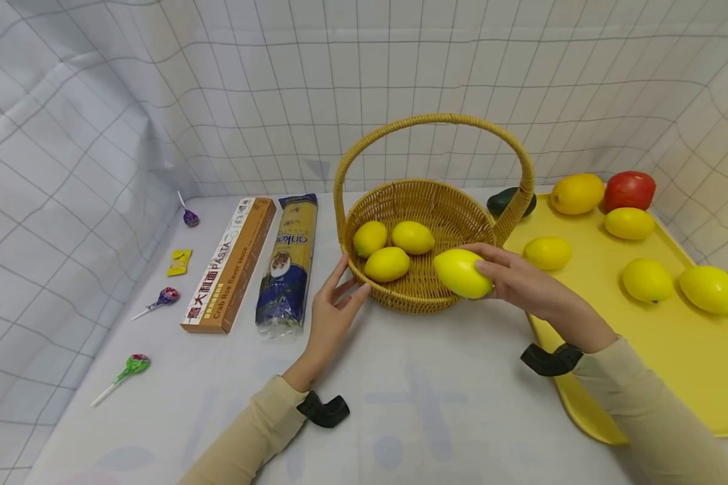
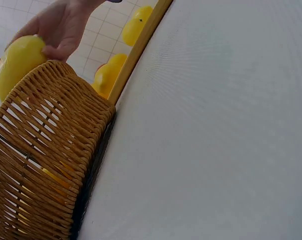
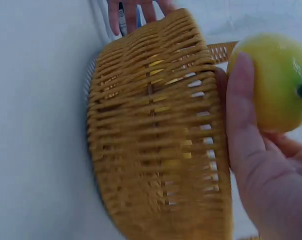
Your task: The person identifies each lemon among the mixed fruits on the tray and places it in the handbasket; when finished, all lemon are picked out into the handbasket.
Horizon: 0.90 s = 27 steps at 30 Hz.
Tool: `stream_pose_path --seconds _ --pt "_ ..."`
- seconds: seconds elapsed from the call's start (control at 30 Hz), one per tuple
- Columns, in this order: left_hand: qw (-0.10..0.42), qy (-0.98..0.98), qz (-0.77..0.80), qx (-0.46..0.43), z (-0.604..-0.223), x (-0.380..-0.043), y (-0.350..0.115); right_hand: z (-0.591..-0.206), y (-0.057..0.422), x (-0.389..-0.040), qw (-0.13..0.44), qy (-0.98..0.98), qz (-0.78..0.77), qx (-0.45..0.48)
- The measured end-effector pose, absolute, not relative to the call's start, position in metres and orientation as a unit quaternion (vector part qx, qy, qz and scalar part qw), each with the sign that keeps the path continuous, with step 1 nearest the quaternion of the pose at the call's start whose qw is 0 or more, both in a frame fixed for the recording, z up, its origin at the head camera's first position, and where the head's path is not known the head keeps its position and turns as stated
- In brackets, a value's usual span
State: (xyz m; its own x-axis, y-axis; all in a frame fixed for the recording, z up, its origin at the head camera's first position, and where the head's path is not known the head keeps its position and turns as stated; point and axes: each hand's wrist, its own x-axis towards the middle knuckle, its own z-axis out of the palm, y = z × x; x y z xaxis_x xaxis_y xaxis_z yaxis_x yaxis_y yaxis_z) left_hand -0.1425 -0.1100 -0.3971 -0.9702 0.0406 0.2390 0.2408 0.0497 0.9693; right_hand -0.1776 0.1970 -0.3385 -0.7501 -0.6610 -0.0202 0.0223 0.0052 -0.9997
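My right hand [image 1: 524, 279] grips a yellow lemon [image 1: 464, 273] over the right front rim of a round wicker basket [image 1: 421, 300] with a tall arched handle. The right wrist view shows the green stem end of this lemon [image 3: 283, 82], with the thumb along its side. Inside the basket lie three lemons [image 1: 388, 264], grouped at the left. Against the basket's left front side, the fairly straight fingers of my left hand [image 1: 330, 316] touch the wicker just below the rim. In the left wrist view, the basket wall [image 2: 46, 150] hides most of the contents.
A yellow tray [image 1: 637, 350] at right bears several lemons [image 1: 710, 289] and a red fruit [image 1: 629, 191]. A dark green avocado-like fruit [image 1: 511, 201] sits behind the handle. To the left lie a pasta box [image 1: 230, 266], a spaghetti pack [image 1: 288, 263], lollipops [image 1: 136, 364] and a yellow packet [image 1: 179, 262].
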Motion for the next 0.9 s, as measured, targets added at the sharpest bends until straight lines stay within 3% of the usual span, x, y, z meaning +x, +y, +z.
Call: stream_pose_path --seconds 0.4,0.73,0.9 --pt "0.063 -0.72 -0.686 -0.09 -0.378 -0.134 -0.108 -0.336 0.148 -0.231 0.343 0.697 -0.606 -0.169" --pt "0.069 -0.716 -0.688 -0.096 -0.405 -0.147 -0.11 -0.346 0.138 -0.248 0.322 0.755 -0.553 -0.142" --pt "0.083 -0.722 -0.68 -0.096 -0.41 -0.148 -0.111 -0.353 0.133 -0.253 0.267 0.81 -0.488 -0.186"
